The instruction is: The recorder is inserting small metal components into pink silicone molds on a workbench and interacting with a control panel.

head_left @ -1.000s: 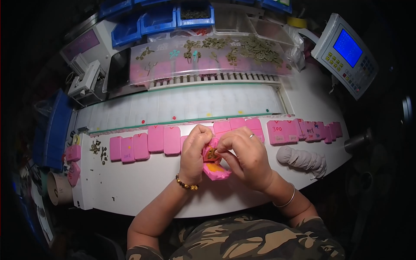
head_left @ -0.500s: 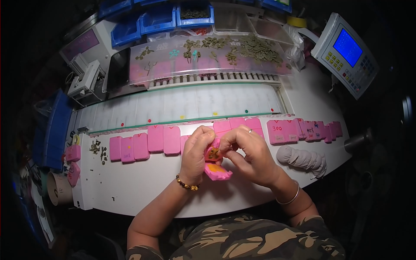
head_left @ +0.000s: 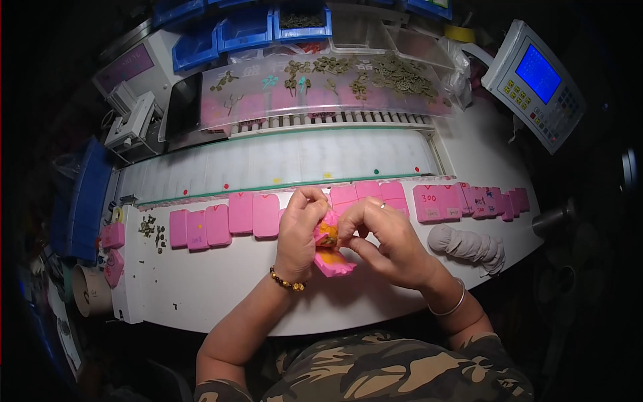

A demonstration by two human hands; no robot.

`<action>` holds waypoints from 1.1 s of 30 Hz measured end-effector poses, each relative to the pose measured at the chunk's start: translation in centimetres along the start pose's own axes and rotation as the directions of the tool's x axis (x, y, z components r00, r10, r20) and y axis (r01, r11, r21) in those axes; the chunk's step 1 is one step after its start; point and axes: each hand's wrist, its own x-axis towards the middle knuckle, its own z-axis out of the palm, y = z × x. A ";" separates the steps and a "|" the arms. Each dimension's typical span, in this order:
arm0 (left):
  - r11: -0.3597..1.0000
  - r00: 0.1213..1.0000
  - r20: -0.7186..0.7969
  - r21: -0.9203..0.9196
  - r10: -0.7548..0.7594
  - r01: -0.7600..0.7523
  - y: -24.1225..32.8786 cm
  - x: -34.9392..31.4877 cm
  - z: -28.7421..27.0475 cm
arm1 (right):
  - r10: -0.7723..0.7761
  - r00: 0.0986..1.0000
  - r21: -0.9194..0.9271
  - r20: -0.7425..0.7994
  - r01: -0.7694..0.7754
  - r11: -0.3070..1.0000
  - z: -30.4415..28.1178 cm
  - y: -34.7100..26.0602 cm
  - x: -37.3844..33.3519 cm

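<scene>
Above the near part of the white bench, both hands work on a small pink rubber mould [head_left: 337, 267] with an orange-yellow inner face. It is spread apart, one flap hanging down. My left hand [head_left: 297, 236] grips the mould's left side, fingers closed round it. My right hand [head_left: 390, 240] is bent at the mould's right edge, thumb and fingertips pinched close to the opening. A small dark piece [head_left: 328, 242] shows inside the mould, partly covered by the fingers. Whether the right fingertips hold that piece or the rubber is hidden.
Pink blocks [head_left: 242, 216] line the bench behind my hands, with more pink blocks [head_left: 439, 204] at right. Small dark-green pieces [head_left: 147, 226] lie left. Beyond runs a pale strip [head_left: 268, 165], then a clear tray [head_left: 221, 110] of green pieces. Nearby are a grey-white cloth bundle [head_left: 465, 249] and a control panel [head_left: 538, 72].
The mould and my left hand have shifted slightly left and up, and more of its orange inside shows. My right fingers have moved a little. Coloured dots on the pale strip have slid left.
</scene>
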 end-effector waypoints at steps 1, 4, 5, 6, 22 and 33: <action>1.000 1.000 0.000 0.000 0.000 0.000 -0.1 0.1 -0.1 | 0.003 1.000 0.009 0.021 -0.004 1.000 0.0 -0.1 0.0; 1.000 1.000 0.002 0.005 -0.011 0.011 -0.2 0.1 -0.3 | -0.003 1.000 -0.038 0.006 0.004 0.999 0.0 -0.2 -0.1; 1.000 1.000 -0.017 -0.001 -0.009 0.009 -0.2 0.1 -0.2 | -0.004 1.000 -0.038 0.006 0.004 0.999 0.0 -0.4 0.0; 1.000 0.999 -0.036 -0.007 -0.008 0.007 -0.2 0.1 -0.2 | -0.033 0.999 -0.061 0.016 0.034 0.998 -0.1 -0.6 0.1; 0.994 0.995 0.034 0.060 -0.097 0.095 1.6 -0.3 0.6 | 0.483 0.873 0.588 -0.068 -0.356 0.726 -4.2 0.9 0.2; 0.912 0.936 0.303 0.409 -0.177 0.040 0.9 0.1 0.0 | 0.440 0.867 0.579 0.234 -0.488 0.654 -4.1 3.8 -0.6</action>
